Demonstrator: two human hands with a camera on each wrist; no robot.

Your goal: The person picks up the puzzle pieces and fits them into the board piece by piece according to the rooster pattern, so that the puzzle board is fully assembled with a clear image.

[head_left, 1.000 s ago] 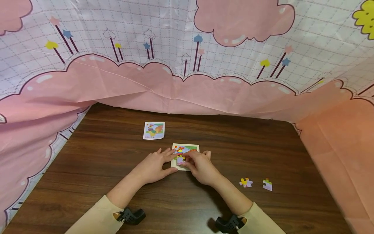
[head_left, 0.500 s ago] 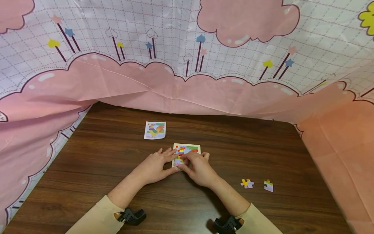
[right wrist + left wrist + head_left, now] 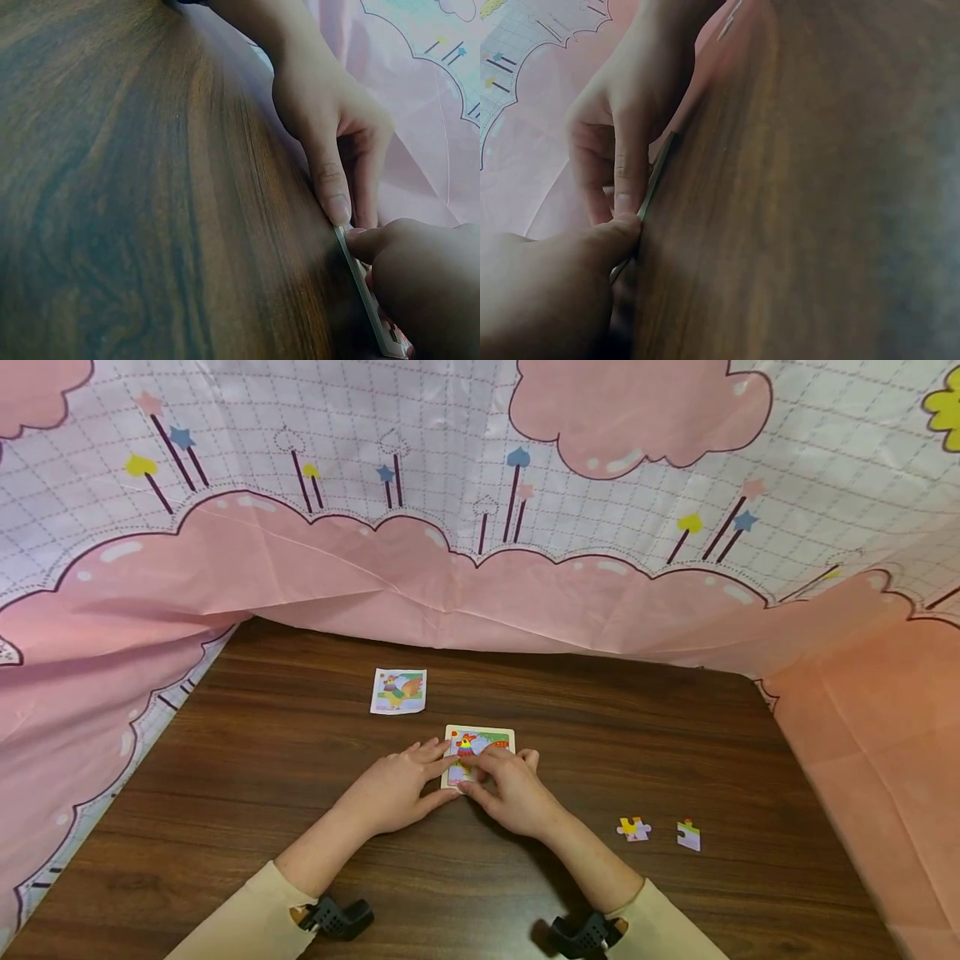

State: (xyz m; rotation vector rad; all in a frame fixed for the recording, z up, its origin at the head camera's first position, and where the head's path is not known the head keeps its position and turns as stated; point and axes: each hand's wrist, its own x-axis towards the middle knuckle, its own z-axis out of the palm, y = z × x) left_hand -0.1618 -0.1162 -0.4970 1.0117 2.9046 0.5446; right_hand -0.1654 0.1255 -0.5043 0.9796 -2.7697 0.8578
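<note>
A small puzzle board (image 3: pixel 480 728) with a pale frame and a rooster picture lies mid-table. My left hand (image 3: pixel 393 785) rests at its left side, fingers fairly straight, the thumb at the near corner and the index finger reaching over the picture. My right hand (image 3: pixel 517 793) comes over the board from the right, with thumb and curled index finger on a lilac-and-pink puzzle piece (image 3: pixel 454 775) at the lower left of the picture. Much of that piece is hidden under the fingers. In the right wrist view the board's edge (image 3: pixel 366 298) runs beneath both thumbs.
Two loose puzzle pieces, one yellow and lilac (image 3: pixel 634 829) and one green and lilac (image 3: pixel 688 834), lie on the brown table (image 3: pixel 300 710) to the right. A paper rooster picture (image 3: pixel 398 692) lies beyond the board. A pink patterned cloth (image 3: pixel 345 568) hangs behind the table.
The lilac piece, tilted over the board a second ago, now lies flush in the lower left of the picture. The right hand has shifted slightly left with it; the left hand has stayed put.
</note>
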